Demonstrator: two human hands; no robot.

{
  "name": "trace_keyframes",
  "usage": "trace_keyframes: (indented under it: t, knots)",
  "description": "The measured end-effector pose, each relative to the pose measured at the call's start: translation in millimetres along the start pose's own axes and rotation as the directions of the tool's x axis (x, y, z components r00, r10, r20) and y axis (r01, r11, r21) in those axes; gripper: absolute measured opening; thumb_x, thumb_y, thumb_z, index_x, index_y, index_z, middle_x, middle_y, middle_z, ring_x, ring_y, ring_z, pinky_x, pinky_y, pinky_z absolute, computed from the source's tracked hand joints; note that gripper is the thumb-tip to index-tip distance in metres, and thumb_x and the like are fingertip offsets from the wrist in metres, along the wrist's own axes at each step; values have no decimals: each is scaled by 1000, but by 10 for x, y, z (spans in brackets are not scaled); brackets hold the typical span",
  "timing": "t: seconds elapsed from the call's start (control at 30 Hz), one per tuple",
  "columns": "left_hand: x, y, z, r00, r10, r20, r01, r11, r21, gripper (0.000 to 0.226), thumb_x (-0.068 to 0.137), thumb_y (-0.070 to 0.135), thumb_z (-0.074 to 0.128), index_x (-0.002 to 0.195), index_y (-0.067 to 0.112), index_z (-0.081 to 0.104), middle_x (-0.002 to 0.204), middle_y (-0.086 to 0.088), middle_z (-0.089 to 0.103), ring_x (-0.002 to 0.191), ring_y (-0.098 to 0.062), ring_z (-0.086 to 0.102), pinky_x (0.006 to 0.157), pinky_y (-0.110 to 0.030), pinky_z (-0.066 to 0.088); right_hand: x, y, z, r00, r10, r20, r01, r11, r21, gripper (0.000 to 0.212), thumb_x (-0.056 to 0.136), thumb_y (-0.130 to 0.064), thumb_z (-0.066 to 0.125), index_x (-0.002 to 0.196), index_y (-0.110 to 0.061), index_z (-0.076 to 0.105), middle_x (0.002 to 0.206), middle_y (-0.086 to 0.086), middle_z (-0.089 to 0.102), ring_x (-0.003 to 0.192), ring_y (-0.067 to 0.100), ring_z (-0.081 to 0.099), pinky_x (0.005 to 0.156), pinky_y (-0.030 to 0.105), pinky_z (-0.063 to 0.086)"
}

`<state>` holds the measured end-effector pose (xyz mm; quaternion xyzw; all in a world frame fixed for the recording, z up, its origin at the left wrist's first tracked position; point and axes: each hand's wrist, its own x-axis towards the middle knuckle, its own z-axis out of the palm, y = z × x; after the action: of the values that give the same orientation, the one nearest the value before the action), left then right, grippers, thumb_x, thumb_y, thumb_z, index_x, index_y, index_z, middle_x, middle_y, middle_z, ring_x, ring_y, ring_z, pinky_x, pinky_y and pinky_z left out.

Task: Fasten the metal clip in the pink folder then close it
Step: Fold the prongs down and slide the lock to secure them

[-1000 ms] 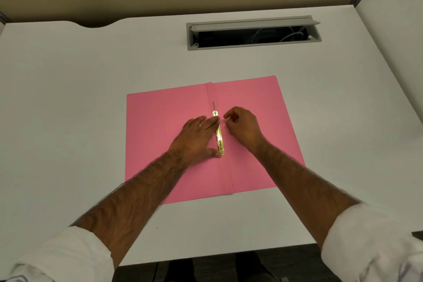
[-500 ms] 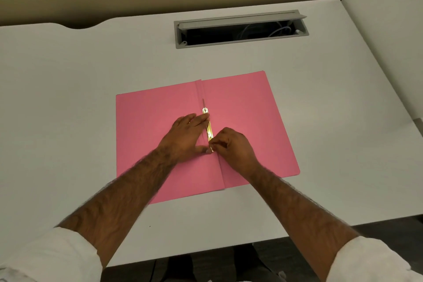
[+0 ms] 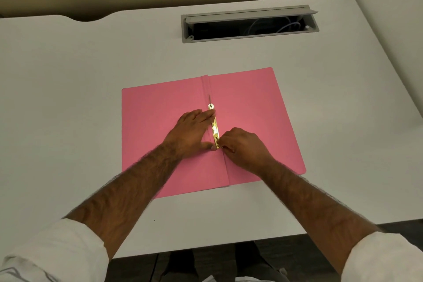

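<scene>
The pink folder (image 3: pixel 251 110) lies open and flat on the white desk (image 3: pixel 80 121). A gold metal clip (image 3: pixel 214 127) runs along its centre fold, with a thin prong sticking out beyond its far end. My left hand (image 3: pixel 191 131) lies flat on the left leaf, fingers stretched along the clip's left side, thumb at the clip's near end. My right hand (image 3: pixel 242 146) is curled on the right leaf, its fingertips pinching the clip's near end.
A grey cable slot (image 3: pixel 249 24) with its lid raised is set into the desk beyond the folder. A partition wall stands at the right. The desk's front edge runs just below my forearms.
My right hand moved from the clip's far half down to its near end and stays there, fingertips on it. My left hand has held its place beside the clip.
</scene>
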<state>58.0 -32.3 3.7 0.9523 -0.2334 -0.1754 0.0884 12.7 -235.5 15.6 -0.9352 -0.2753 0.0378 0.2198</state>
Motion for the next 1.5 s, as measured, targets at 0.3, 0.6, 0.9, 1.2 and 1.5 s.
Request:
trace_keyframes:
  t: [0.3, 0.6, 0.9, 1.2, 1.5]
  knots:
    - [10, -22, 49, 999, 11, -38, -10, 1000, 18, 99, 85, 60, 65, 161, 20, 17, 170, 1, 15, 154, -26, 18, 124, -43, 14, -117, -197, 203, 958, 193, -211, -163, 975, 152, 8, 88, -12, 70, 90, -12, 78, 86, 4, 74, 83, 25, 64, 66, 36, 55]
    - [16, -38, 75, 999, 25, -23, -24, 999, 46, 97, 88, 62, 60, 161, 19, 14, 170, 1, 11, 154, -27, 17, 124, -43, 14, -144, -245, 246, 980, 107, -167, -105, 994, 24, 15, 95, -15, 62, 98, -8, 75, 100, 7, 74, 91, 26, 63, 64, 40, 56]
    - [17, -23, 52, 1000, 29, 0, -29, 998, 54, 100, 87, 64, 59, 161, 18, 10, 170, -1, 9, 155, -27, 14, 125, -45, 13, -223, -183, 346, 974, 75, -215, -94, 992, -80, 18, 94, -19, 61, 90, -5, 71, 91, 10, 63, 82, 27, 56, 54, 36, 49]
    - [6, 7, 23, 999, 30, 12, -31, 995, 92, 99, 89, 65, 56, 161, 17, 10, 171, -2, 8, 155, -29, 13, 126, -47, 12, -329, -110, 375, 990, -100, -103, 60, 940, -336, 26, 98, -29, 57, 109, -7, 65, 94, 10, 64, 80, 25, 55, 63, 37, 47]
    - [-39, 50, 17, 1000, 7, -9, -7, 998, 66, 95, 90, 58, 58, 161, 18, 9, 171, -1, 5, 156, -27, 12, 125, -47, 7, -471, -313, 448, 987, 115, -108, -136, 967, -216, 46, 98, -39, 51, 134, -11, 57, 136, 12, 58, 123, 31, 53, 94, 45, 45]
